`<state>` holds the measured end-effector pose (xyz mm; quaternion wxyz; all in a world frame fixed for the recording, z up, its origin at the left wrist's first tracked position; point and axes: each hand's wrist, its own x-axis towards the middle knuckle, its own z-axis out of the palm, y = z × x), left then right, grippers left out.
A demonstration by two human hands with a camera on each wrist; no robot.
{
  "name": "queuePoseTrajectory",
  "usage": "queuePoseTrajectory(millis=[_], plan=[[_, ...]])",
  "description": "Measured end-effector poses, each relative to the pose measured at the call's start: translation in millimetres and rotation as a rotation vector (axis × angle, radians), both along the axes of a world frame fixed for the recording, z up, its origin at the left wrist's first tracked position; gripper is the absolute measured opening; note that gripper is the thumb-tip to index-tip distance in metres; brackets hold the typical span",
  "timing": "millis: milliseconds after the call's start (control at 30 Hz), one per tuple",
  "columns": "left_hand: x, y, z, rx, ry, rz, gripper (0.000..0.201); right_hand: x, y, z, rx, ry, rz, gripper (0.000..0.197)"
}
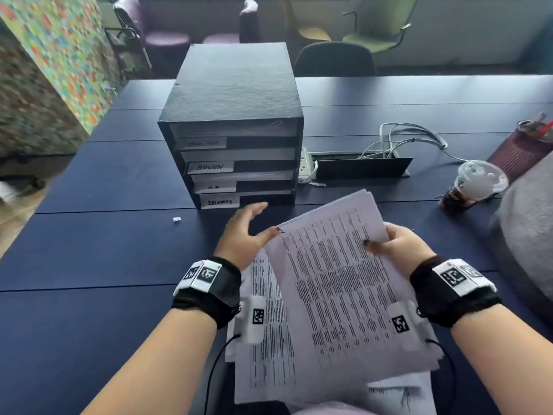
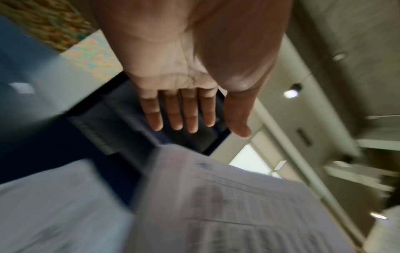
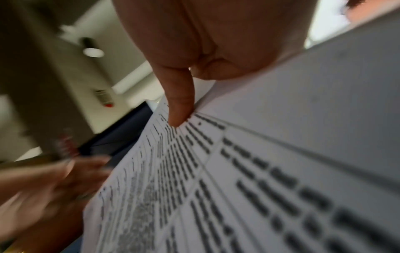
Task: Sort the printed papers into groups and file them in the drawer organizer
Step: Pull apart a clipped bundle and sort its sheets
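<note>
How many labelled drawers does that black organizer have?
4, stacked in the organizer: top label unreadable, then ADMIN, a blurred one, and SECURITY at the bottom.

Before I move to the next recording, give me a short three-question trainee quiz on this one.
1. True or false: the right hand grips the raised papers.
2. Multiple choice: the left hand is A) open, straight fingers beside the papers' edge; B) curled round a drawer; C) flat on the table.
3. Fill in: the lowest label on the organizer reads ____.

Key: 1 true; 2 A; 3 SECURITY.
</note>
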<state>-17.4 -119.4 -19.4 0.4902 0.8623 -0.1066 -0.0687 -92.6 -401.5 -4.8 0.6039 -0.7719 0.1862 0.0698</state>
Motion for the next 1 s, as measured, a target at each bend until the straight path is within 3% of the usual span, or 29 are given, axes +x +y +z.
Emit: queuePoseTrajectory(millis=[67,133,200,267,500,633,800,900,1000], plan=[[0,-12,27,-0.008,-0.008,-0.141,0.057,8,17,22,-0.175,-0.090,0.112,0.022],[0,-22,45,-0.012,0.024,-0.196,0.048,15,35,47,-0.386,-0.166,0.200,0.010],[1,-25,52,-0.038,0.023,-0.148,0.023,17,52,70,-0.543,-0.231,0.248,0.010],[2,-19,50,-0.110,0.028,-0.105,0.013,15,62,90,-0.644,-0.261,0.281,0.011],[2,12,18,-0.542,0.111,0.127,0.026,9,32,127,-1.028,-0.128,0.222,0.011],[1,20,-3,-0.532,0.171,0.234,0.022,9,19,119,-0.918,-0.210,0.172,0.010],[-1,29,-13,-0.391,0.198,0.182,0.039,12,15,68,-0.386,-0.287,0.034,0.032],[-2,24,-5,-0.340,0.175,0.169,0.030,12,28,56,-0.375,-0.388,-0.024,0.033],[-5,19,5,-0.478,0.147,0.190,0.032,12,35,66,-0.400,-0.521,-0.071,0.048]])
